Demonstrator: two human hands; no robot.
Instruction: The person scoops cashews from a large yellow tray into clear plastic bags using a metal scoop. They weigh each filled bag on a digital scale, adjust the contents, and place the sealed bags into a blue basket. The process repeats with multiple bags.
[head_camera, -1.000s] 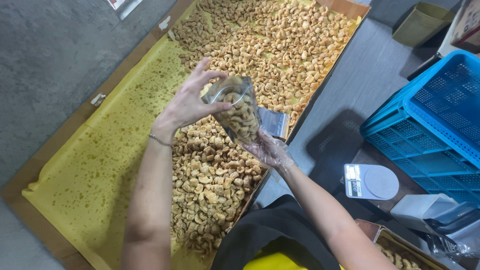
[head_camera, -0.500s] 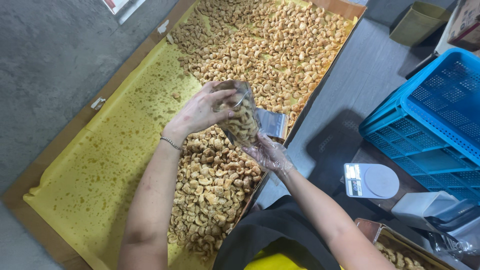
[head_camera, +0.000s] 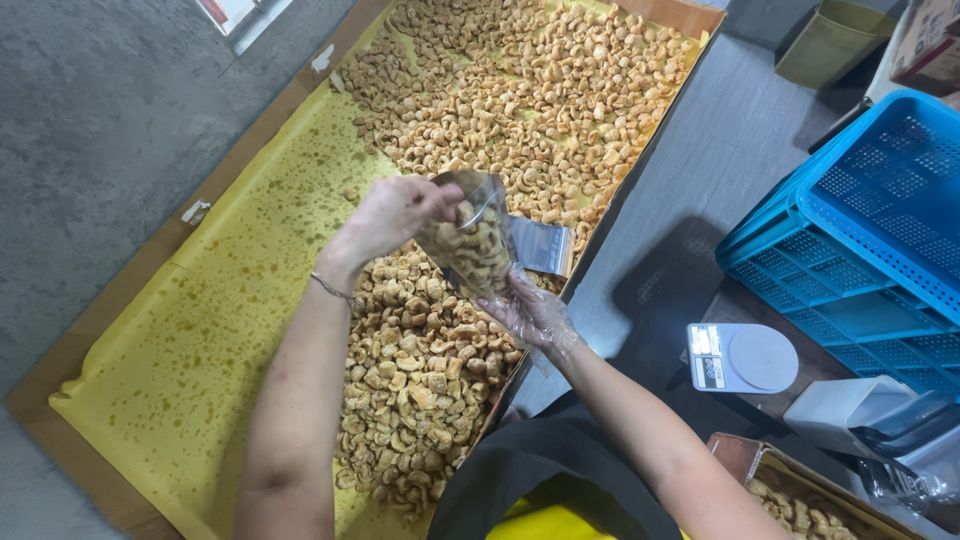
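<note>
My left hand (head_camera: 392, 212) is at the mouth of a clear plastic bag (head_camera: 478, 245), fingers bunched together and pinching its top edge on the left side. The bag is partly filled with golden fried snack pieces (head_camera: 470, 110) and hangs above the near part of the big tray (head_camera: 120, 330). My right hand (head_camera: 530, 315), in a thin clear glove, cups the bag from below, its grip closed loosely around the bottom corner. The tray is lined with oil-spotted yellow paper (head_camera: 200, 340), the snacks heaped along its right side and far end. To the right of the tray, on the dark counter (head_camera: 690, 180), sits a small white scale (head_camera: 742, 357), with a blue plastic crate (head_camera: 860, 240) just beyond it.
</note>
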